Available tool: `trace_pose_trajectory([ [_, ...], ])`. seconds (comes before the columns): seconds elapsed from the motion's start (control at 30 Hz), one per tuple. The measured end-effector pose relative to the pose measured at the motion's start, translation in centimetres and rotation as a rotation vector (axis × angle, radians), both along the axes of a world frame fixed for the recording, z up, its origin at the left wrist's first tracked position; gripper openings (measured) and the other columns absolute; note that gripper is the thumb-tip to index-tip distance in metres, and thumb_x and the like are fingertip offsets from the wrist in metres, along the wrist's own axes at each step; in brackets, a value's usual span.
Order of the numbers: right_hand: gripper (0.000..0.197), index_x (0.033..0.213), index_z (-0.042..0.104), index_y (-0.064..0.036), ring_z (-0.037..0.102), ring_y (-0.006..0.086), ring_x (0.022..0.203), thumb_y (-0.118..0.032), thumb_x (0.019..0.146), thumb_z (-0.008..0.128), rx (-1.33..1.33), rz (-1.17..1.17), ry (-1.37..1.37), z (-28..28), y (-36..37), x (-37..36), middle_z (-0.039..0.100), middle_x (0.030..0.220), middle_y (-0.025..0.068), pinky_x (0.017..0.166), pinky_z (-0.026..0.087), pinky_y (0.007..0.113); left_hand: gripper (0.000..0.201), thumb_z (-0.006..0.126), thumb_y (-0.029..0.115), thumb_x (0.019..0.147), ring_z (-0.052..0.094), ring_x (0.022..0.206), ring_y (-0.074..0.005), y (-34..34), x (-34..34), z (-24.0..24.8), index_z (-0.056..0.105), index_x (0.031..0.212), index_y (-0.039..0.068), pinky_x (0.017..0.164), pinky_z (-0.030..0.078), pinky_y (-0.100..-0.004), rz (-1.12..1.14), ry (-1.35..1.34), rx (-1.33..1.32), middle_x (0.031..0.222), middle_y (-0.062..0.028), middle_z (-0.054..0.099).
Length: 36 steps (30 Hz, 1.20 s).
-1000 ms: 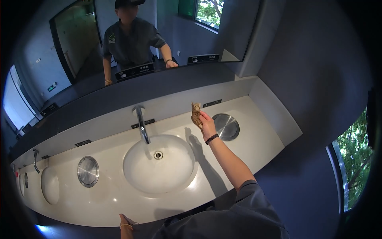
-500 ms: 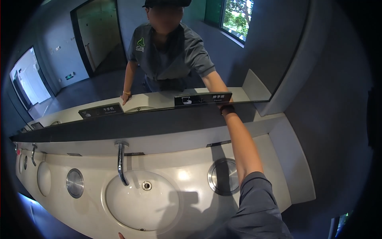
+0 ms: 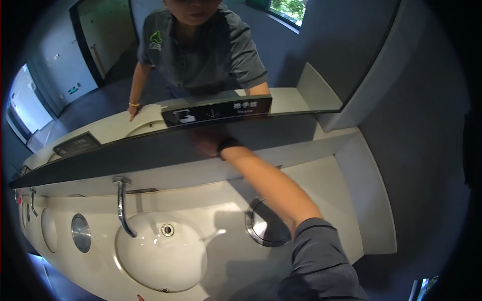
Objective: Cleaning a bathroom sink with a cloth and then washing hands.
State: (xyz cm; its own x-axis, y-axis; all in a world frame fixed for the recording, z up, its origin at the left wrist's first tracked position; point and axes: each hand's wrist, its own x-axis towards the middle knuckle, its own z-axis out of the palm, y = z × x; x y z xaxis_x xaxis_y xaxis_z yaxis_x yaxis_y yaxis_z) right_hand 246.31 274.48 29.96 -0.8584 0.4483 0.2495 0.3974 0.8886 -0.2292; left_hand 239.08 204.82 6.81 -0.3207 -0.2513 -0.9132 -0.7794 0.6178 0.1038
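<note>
Under the black pictogram sign, the right grip was held in shadow, its closure, like that of the left grip, indiscernible.

Pale counter with oval basin

Shadow crosses the counter, glare flecks the basin, corners black.

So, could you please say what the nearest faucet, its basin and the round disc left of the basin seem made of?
Faucet: probably chromed metal, polished, with mirror-like streaks. Basin: glossy white, perhaps ceramic or resin; highlights dot its smooth bowl. Disc: likely brushed stainless steel, grey with a soft sheen.
</note>
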Motion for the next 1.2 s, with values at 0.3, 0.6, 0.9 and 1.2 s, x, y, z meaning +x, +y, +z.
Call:
trace_pose_trajectory([
  [0.3,0.021,0.085,0.058,0.0001,0.054,0.0331,0.086,-0.014,0.077,0.045,0.403,-0.627,0.035,-2.4,11.1,23.9,0.058,0.087,0.0191,0.076,0.043,0.039,0.079,0.021,0.074,0.073,0.046,0.037,-0.0238,2.6,-0.7,-1.2,0.053,0.064,0.003,0.036,0.04,-0.0392,-0.033,-0.05,-0.011,0.044,-0.0101,0.045],
  [0.6,0.037,0.107,0.053,-0.0076,0.039,0.0306,0.113,-0.031,0.08,0.044,0.062,-0.962,-0.073,-1.6,13.8,17.8,0.046,0.119,0.0151,0.09,0.033,0.042,0.077,0.022,0.074,0.073,0.044,0.036,-0.0228,0.6,-0.2,-1.2,0.052,0.063,0.004,0.035,0.038,-0.0375,0.043,-0.049,-0.051,0.044,-0.009,0.043],
  [0.9,0.037,0.109,0.051,-0.0067,0.038,0.0313,0.114,-0.029,0.08,0.043,0.033,-0.752,0.224,-2.2,16.3,18.6,0.045,0.119,0.0161,0.092,0.032,0.042,0.075,0.023,0.074,0.073,0.042,0.036,-0.0218,0.7,-3.5,-0.2,0.051,0.062,0.005,0.034,0.036,-0.0358,0.208,0.104,0.028,0.043,-0.0078,0.042],
  [1.2,0.038,0.111,0.049,-0.0058,0.038,0.032,0.115,-0.028,0.08,0.043,-0.019,-0.64,0.277,-2.3,13.8,10.4,0.044,0.12,0.0172,0.093,0.031,0.042,0.073,0.024,0.074,0.073,0.04,0.035,-0.0208,-3.6,0.5,2.4,0.05,0.06,0.007,0.034,0.033,-0.034,0.269,0.065,-0.022,0.043,-0.0066,0.041],
])
